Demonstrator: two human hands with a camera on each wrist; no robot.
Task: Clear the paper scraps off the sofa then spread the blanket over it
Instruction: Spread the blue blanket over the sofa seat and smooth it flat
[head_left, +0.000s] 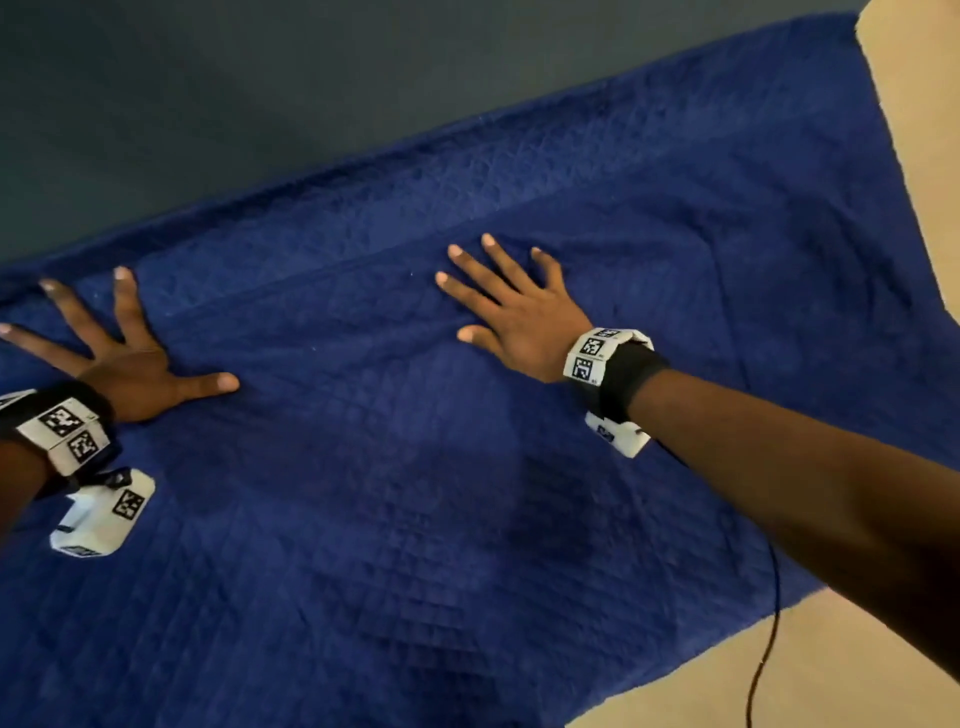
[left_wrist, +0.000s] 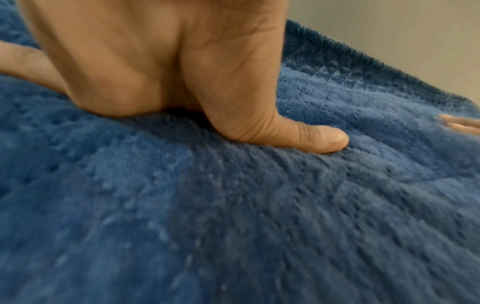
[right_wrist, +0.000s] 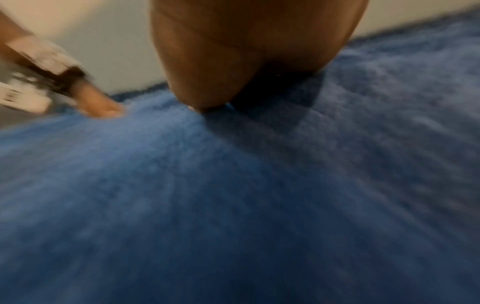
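Observation:
A dark blue quilted blanket (head_left: 395, 467) lies spread flat and covers the sofa entirely; no paper scraps show on it. My left hand (head_left: 119, 353) presses palm-down on the blanket at the left, fingers splayed and straight. My right hand (head_left: 511, 306) lies flat on the blanket near the middle, fingers spread toward the back. In the left wrist view the left hand (left_wrist: 182, 72) has its thumb pressed into the plush blanket (left_wrist: 233, 216). The right wrist view is blurred; the right hand (right_wrist: 246, 55) rests on the blanket (right_wrist: 233, 205).
A grey-blue wall (head_left: 260, 88) runs behind the blanket's far edge. Beige floor (head_left: 727, 686) shows at the lower right and upper right. A thin black cable (head_left: 769, 639) hangs from my right wrist over the blanket's edge and the floor.

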